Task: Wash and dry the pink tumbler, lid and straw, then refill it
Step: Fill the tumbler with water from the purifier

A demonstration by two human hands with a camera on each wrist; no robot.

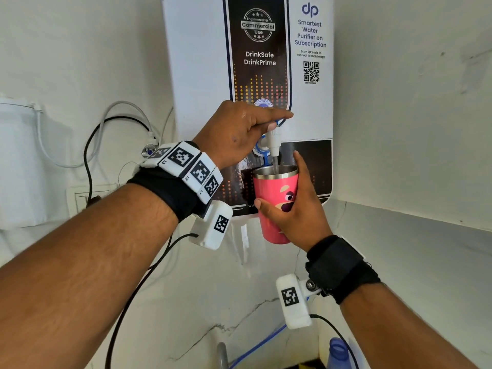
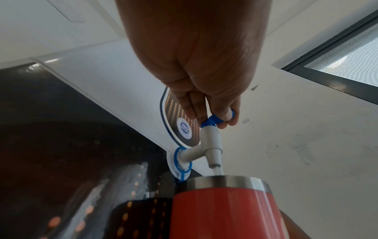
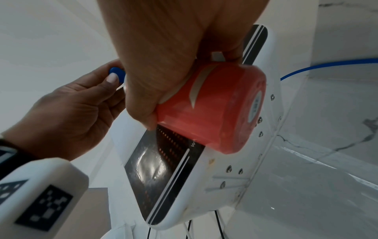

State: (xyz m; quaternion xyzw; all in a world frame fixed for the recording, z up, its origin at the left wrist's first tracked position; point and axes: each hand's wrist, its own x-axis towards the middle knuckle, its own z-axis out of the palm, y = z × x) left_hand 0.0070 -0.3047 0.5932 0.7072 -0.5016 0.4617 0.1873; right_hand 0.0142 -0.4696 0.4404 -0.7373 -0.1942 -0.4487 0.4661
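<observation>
The pink tumbler (image 1: 275, 198) with a steel rim and a cartoon face is held upright under the white tap (image 1: 273, 141) of the wall-mounted water purifier (image 1: 197, 62). My right hand (image 1: 295, 209) grips it around the body; its base shows in the right wrist view as the pink tumbler (image 3: 214, 110). My left hand (image 1: 239, 131) pinches the tap's blue lever (image 2: 214, 120) between thumb and fingers. A thin stream of water (image 1: 275, 165) runs from the spout into the open tumbler (image 2: 223, 208). No lid or straw is in view.
Cables (image 1: 87, 161) and a white hose hang on the wall left of the purifier. A white filter housing (image 1: 18, 155) sits at far left. A marble ledge (image 1: 412, 249) runs on the right. Below, a blue bottle (image 1: 338, 352) stands near a blue tube.
</observation>
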